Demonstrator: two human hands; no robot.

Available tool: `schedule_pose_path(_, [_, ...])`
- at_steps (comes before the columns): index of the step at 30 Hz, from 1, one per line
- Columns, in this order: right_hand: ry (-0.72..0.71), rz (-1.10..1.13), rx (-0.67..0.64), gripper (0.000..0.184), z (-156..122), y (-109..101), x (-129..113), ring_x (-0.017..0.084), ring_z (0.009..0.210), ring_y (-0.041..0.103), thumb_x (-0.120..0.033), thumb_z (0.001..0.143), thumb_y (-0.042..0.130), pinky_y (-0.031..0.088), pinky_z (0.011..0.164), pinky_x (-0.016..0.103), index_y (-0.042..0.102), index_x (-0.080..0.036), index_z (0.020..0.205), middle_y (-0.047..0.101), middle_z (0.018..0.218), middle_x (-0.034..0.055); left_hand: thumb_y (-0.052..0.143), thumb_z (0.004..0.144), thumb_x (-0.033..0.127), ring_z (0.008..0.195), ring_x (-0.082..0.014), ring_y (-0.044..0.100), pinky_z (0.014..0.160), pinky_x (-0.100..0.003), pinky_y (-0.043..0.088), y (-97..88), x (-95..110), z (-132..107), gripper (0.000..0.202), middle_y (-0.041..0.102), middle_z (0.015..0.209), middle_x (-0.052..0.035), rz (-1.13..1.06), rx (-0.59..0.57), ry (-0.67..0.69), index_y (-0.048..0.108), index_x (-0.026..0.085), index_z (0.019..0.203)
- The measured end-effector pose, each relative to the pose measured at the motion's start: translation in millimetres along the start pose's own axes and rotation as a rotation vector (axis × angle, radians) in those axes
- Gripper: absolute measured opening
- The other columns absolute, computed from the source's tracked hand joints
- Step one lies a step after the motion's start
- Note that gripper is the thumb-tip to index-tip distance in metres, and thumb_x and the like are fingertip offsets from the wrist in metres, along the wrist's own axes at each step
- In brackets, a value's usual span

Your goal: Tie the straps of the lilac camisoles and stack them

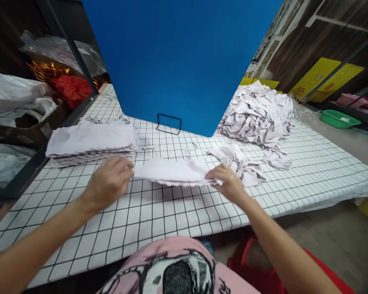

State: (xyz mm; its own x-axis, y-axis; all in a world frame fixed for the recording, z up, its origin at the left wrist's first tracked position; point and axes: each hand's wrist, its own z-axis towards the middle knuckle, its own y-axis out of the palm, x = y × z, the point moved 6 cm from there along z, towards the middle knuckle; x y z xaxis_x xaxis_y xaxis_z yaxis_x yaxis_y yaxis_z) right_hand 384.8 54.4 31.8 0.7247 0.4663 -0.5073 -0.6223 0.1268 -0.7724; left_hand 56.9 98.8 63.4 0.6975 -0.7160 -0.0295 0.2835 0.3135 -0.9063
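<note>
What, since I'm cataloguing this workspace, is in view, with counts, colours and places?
Held cloth: one layered bundle, whitish, between the hands.
Cloth stack: one, whitish, table's left.
Scrap heaps: two, whitish, table's right.
Loose scraps: several, whitish, table's middle.
Checked tablecloth: one, white and black, centre.
Panel: one, blue, top centre.
Thin outline: one, black, panel's lower edge.
Plastic bags: several, whitish, left.
Wrapping: one, red, left.
Shiny strands: many, gold, left.
Box: one, brown, left.
Metal frame: one, dark, left.
Boards: at least two, yellow, right.
Basin: one, green, right.
Unclear items: several, pink and red, far right.
Seat: one, red, lower right.
Shirt: one, pink, worn, bottom centre.
Forearms: two, bare, either side.
Left hand: one, cloth's left end.
Right hand: one, cloth's right end.
</note>
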Motion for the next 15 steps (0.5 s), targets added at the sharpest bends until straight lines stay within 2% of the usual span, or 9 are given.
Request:
schedule_pose_path(2, [0.034, -0.075, -0.104, 0.019, -46, 44, 4, 0.028, 0.092, 0.059, -0.016, 0.083, 0.067, 0.043, 0.079, 0.048, 0.073, -0.031, 0.093, 0.074, 0.093, 0.0025, 0.046, 0.082, 0.006, 0.096, -0.0286, 0.06, 0.075, -0.044, 0.052, 36.4, 15, -51, 0.025, 0.068, 0.096, -0.0103, -0.086, -0.075, -0.005, 0.066, 0.019, 0.077])
schedule_pose_path(3, [0.048, -0.089, -0.127, 0.02, -64, 59, 3, 0.028, 0.094, 0.059, -0.016, 0.084, 0.066, 0.042, 0.08, 0.048, 0.073, -0.03, 0.095, 0.074, 0.098, 0.0034, 0.045, 0.081, 0.004, 0.097, -0.0284, 0.061, 0.076, -0.044, 0.052, 49.6, 21, -72, 0.027, 0.068, 0.097, -0.0098, -0.128, -0.125, -0.004, 0.066, 0.02, 0.079])
schedule_pose_path(5, [0.072, -0.099, -0.146, 0.02, -91, 73, -4, 0.028, 0.097, 0.058, -0.018, 0.087, 0.063, 0.041, 0.083, 0.049, 0.073, -0.03, 0.1, 0.073, 0.108, 0.0049, 0.045, 0.08, 0.004, 0.103, -0.0284, 0.06, 0.082, -0.044, 0.052, 60.1, 24, -101, 0.027, 0.068, 0.1, -0.009, -0.205, -0.169, -0.038, 0.066, 0.021, 0.081])
schedule_pose_path(7, [0.076, -0.088, -0.159, 0.017, -104, 73, -14, 0.028, 0.099, 0.058, -0.024, 0.09, 0.062, 0.04, 0.085, 0.049, 0.071, -0.03, 0.102, 0.071, 0.112, 0.0054, 0.046, 0.081, 0.006, 0.106, -0.0278, 0.058, 0.085, -0.043, 0.052, 56.5, 20, -111, 0.024, 0.066, 0.104, -0.0088, -0.298, -0.188, -0.066, 0.064, 0.022, 0.082])
schedule_pose_path(9, [0.06, -0.056, -0.181, 0.013, -107, 66, -20, 0.028, 0.099, 0.058, -0.03, 0.09, 0.062, 0.04, 0.088, 0.05, 0.07, -0.03, 0.1, 0.07, 0.113, 0.0058, 0.048, 0.083, 0.009, 0.107, -0.0266, 0.057, 0.081, -0.039, 0.054, 48.2, 16, -104, 0.02, 0.064, 0.108, -0.0093, -0.396, -0.191, -0.078, 0.063, 0.022, 0.085])
schedule_pose_path(11, [0.082, 0.004, -0.152, 0.012, -99, 56, -18, 0.028, 0.099, 0.059, -0.034, 0.089, 0.063, 0.042, 0.088, 0.049, 0.069, -0.029, 0.098, 0.069, 0.11, 0.0068, 0.049, 0.086, 0.012, 0.107, -0.0254, 0.057, 0.079, -0.037, 0.055, 45.6, 21, -83, 0.019, 0.063, 0.11, -0.0098, -0.462, -0.18, -0.067, 0.064, 0.022, 0.091])
schedule_pose_path(13, [0.179, 0.075, -0.065, 0.014, -81, 47, -5, 0.026, 0.097, 0.06, -0.036, 0.09, 0.06, 0.046, 0.086, 0.045, 0.068, -0.027, 0.098, 0.069, 0.103, 0.0078, 0.048, 0.089, 0.013, 0.108, -0.0245, 0.057, 0.086, -0.039, 0.054, 56.5, 38, -52, 0.02, 0.063, 0.111, -0.01, -0.495, -0.172, -0.026, 0.064, 0.021, 0.096])
schedule_pose_path(15, [0.331, 0.118, 0.015, 0.019, -54, 45, 16, 0.023, 0.091, 0.061, -0.04, 0.092, 0.056, 0.049, 0.082, 0.04, 0.066, -0.024, 0.095, 0.068, 0.097, 0.0082, 0.043, 0.091, 0.012, 0.112, -0.0238, 0.057, 0.094, -0.041, 0.052, 82.5, 67, -16, 0.026, 0.064, 0.114, -0.0109, -0.525, -0.188, 0.051, 0.065, 0.019, 0.105])
